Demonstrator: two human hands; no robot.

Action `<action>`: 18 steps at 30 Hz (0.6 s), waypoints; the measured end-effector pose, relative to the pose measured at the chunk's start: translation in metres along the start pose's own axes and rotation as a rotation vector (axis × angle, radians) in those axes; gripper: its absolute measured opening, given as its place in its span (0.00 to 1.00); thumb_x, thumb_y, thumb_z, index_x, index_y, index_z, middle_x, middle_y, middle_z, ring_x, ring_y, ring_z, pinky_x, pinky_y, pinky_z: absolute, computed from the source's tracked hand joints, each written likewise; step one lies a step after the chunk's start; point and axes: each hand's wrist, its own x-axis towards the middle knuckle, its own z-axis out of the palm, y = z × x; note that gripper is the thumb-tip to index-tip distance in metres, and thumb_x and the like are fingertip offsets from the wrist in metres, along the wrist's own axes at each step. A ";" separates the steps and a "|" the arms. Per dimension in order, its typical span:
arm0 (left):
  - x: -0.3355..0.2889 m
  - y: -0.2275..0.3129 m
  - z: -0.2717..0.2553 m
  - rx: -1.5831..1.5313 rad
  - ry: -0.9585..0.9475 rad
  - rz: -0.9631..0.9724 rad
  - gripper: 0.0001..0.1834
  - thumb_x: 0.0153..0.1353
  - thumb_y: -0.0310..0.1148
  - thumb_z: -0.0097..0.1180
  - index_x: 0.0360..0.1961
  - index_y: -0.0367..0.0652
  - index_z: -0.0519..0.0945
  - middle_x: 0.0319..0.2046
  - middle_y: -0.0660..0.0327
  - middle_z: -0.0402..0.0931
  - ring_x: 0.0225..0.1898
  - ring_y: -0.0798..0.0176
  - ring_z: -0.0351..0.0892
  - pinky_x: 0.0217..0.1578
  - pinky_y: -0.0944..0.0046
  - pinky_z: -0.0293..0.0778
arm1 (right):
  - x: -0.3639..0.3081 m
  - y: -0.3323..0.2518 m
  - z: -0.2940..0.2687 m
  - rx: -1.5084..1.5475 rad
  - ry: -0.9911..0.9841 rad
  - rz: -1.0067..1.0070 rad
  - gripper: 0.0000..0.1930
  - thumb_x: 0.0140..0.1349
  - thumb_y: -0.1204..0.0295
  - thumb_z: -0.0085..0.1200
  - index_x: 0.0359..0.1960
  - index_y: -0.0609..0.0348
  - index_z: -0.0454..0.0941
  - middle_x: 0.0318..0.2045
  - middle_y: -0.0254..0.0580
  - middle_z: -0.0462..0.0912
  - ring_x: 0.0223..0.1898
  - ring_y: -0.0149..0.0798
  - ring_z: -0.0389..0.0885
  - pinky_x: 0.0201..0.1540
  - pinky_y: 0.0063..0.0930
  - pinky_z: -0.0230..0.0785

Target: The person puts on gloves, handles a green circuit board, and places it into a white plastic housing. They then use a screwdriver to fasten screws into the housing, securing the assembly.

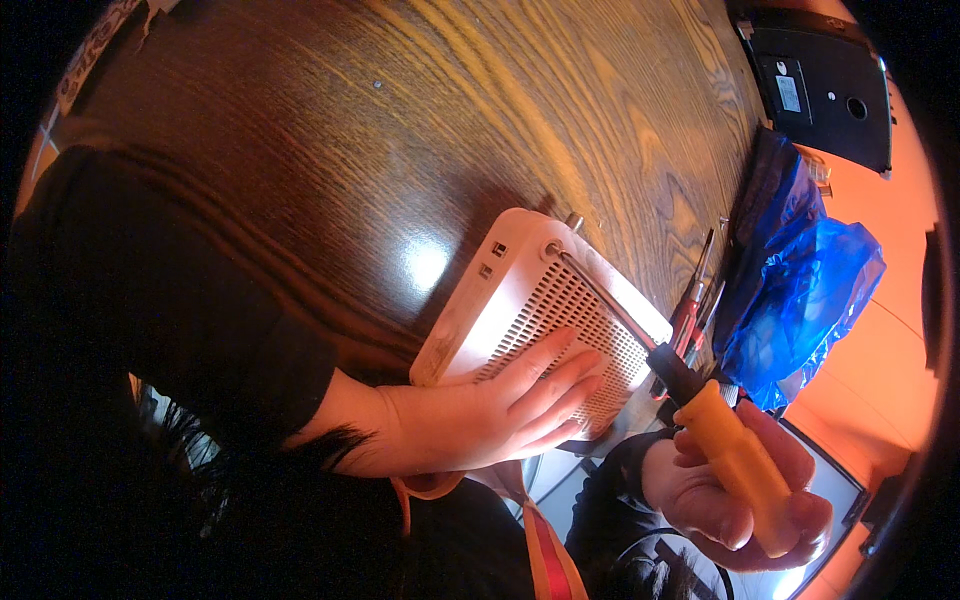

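Note:
A white plastic box (540, 315), with a panel of small vent holes and two small ports in its side, is tilted on the wooden table near my body. My left hand (490, 425) lies across the vented panel, fingers stretched out and pressed against it. In my right hand (705, 505) is a screwdriver (735, 445) with a yellow and black handle, the fingers wrapped round its end. Its long shaft runs over the panel, and its tip meets the round recess at the box's upper corner. Whether a screw sits there is hidden by the tip.
Red-handled screwdrivers (686, 318) lie right of the box, beside a crumpled blue plastic bag (800, 290). A black flat device (820, 95) is at the far right. One tiny piece (377, 85) lies on the wooden table (300, 130). A red-and-orange strap (548, 550) hangs below the box.

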 end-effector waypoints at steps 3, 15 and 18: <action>-0.002 0.001 -0.001 0.103 -0.022 0.020 0.25 0.63 0.46 0.42 0.59 0.47 0.67 0.58 0.50 0.66 0.62 0.44 0.62 0.61 0.36 0.54 | 0.000 -0.001 0.002 -0.006 0.026 0.023 0.26 0.69 0.51 0.35 0.62 0.52 0.58 0.27 0.57 0.78 0.08 0.29 0.70 0.10 0.08 0.60; 0.000 0.004 0.006 -0.017 0.031 -0.026 0.22 0.63 0.43 0.42 0.56 0.47 0.70 0.57 0.50 0.66 0.62 0.44 0.62 0.62 0.36 0.53 | 0.003 0.002 0.016 0.034 0.059 0.033 0.27 0.69 0.49 0.31 0.60 0.56 0.54 0.23 0.56 0.77 0.10 0.31 0.72 0.10 0.12 0.63; -0.001 0.003 0.004 -0.060 0.076 -0.056 0.21 0.62 0.42 0.42 0.53 0.47 0.72 0.57 0.51 0.67 0.61 0.45 0.62 0.62 0.37 0.53 | 0.010 0.022 0.030 0.412 0.112 0.012 0.25 0.69 0.50 0.29 0.59 0.54 0.54 0.26 0.55 0.76 0.16 0.37 0.75 0.15 0.19 0.70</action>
